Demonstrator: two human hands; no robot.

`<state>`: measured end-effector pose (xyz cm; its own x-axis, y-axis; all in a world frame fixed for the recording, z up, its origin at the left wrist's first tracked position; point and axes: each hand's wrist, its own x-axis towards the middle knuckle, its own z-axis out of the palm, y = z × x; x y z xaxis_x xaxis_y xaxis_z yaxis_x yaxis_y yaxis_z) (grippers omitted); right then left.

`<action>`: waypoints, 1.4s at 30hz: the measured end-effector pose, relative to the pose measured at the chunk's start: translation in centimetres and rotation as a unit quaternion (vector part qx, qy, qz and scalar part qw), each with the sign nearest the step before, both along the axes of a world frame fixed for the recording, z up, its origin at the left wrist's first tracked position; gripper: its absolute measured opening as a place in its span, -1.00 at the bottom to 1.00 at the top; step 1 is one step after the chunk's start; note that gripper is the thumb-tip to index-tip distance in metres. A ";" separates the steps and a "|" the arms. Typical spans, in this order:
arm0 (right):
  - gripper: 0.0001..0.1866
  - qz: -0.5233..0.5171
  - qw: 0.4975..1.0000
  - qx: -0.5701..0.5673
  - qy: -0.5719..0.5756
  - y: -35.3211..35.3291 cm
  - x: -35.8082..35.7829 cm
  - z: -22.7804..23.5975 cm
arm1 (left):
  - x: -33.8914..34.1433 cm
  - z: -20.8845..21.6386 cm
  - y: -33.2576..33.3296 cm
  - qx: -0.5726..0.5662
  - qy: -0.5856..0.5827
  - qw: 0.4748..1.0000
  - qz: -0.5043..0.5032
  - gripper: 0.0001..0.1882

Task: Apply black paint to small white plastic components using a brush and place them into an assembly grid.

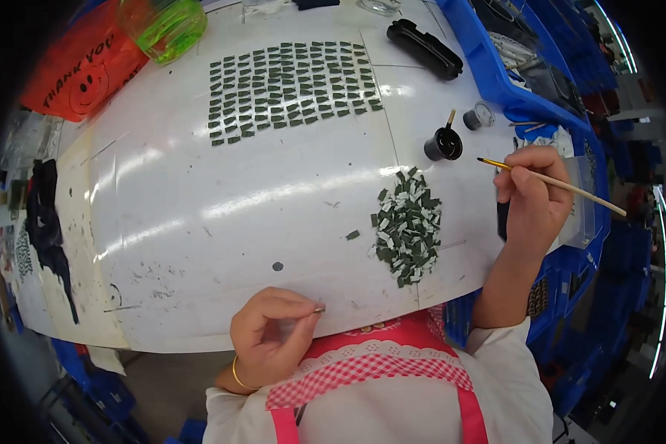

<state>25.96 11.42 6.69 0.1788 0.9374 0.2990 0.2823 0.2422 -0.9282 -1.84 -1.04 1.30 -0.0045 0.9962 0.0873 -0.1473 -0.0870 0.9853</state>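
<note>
Head view: glossy white tabletop [200,214], curved near edge, broad bare stretch mid-surface. Far side: flat dark-green chips laid in neat rows [292,89]. Right of centre: loose heap of the same chips [408,226], one stray chip [353,234] just left of it. Small round black paint pot [444,144] stands beyond the heap. Right hand [531,200], near the blue bin's rim [488,70], grip closed on a thin wooden brush [562,185]. Left hand [270,333] at the near edge, grip pinching one tiny chip [320,309].

small dark chip [320,309] pinched, thin paintbrush [551,181] raised
</note>
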 end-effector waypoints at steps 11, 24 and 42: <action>-0.83 0.202 0.954 0.181 0.130 -11.5 -4.9 -7.1 | 2.3 -1.1 0.5 0.073 -0.017 0.997 -0.009 -0.73; -0.82 0.221 0.948 0.229 -0.023 -12.1 -7.4 -8.1 | 2.3 -2.3 -0.2 0.170 0.074 0.983 -0.006 -0.66; -0.82 0.182 0.940 0.273 -0.090 -12.3 -8.1 -8.4 | 2.1 -2.9 0.0 0.205 0.070 0.976 -0.010 -0.62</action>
<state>17.84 -0.86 -1.68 -0.2238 0.6242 0.7485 0.2292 0.7801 -0.5821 0.23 -1.06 -1.61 0.0544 0.8770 0.4775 -0.0192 -0.4772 0.8786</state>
